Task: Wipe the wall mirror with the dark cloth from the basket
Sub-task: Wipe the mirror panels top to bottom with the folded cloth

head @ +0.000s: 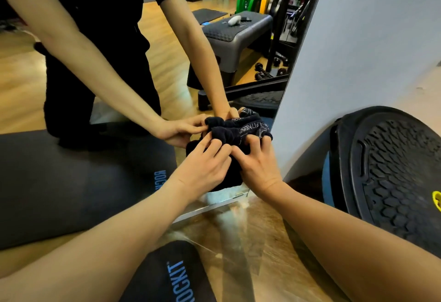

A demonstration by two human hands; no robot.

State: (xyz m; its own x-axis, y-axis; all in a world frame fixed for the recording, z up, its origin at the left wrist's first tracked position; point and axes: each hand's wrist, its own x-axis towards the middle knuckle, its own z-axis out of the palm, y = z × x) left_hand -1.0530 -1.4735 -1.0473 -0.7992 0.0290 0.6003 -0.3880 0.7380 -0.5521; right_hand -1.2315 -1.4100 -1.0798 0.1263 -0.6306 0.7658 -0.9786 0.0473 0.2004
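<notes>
The dark cloth (235,172), black with pale lettering, is bunched low against the wall mirror (167,67) near its bottom right corner. My left hand (205,168) grips the cloth's left side with curled fingers. My right hand (259,165) grips its right side, fingers dug into the folds. The mirror shows both hands, the cloth and my body doubled just above. No basket is in view.
A black balance trainer (386,170) leans on the white wall (358,51) at the right. A dark exercise mat (171,275) lies on the wooden floor (262,242) below my arms. The mirror reflects a grey step platform, coloured weight plates and dumbbells.
</notes>
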